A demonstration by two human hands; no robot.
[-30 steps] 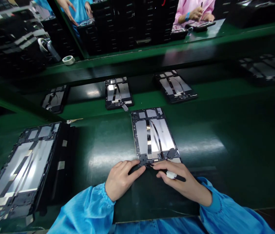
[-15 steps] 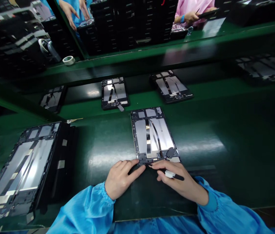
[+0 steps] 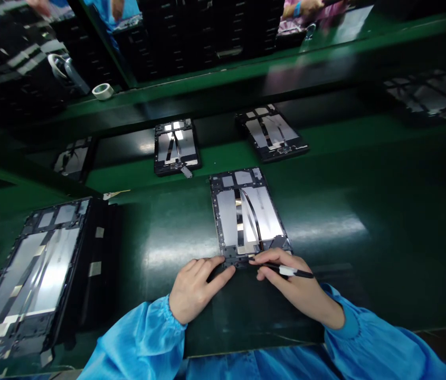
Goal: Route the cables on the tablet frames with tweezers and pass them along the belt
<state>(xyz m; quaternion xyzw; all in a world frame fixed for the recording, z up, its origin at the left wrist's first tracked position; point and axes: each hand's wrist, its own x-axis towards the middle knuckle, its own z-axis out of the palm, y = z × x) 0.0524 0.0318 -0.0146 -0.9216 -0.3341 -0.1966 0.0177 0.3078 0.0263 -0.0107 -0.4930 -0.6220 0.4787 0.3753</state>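
An opened tablet point(image 3: 228, 211) lies on the green bench, its silver inner plate and dark ribbon cables showing. My left hand point(image 3: 195, 287) holds the lower left corner of the tablet, with forefinger and thumb against its bottom edge. In my right hand point(image 3: 294, 285) is a slim black tool with a white band, apparently tweezers point(image 3: 288, 271), pinched between thumb and fingers. Its front end points left at the tablet's bottom edge, and the very tip is hard to make out. A small dark flap point(image 3: 279, 241) sits at the lower right corner, just above my right fingers.
A stack of opened tablets point(image 3: 28, 274) stands at the left. Farther back lie other tablets, one at centre point(image 3: 177, 145) and one right of it point(image 3: 274, 132). A tape roll point(image 3: 103, 91) rests on the green ledge point(image 3: 191, 84). Co-workers' hands show beyond dark stacks.
My right hand and the tweezers have shifted slightly right and up along the tablet's bottom edge. My left hand stays at the corner. The camera view has tilted a little.
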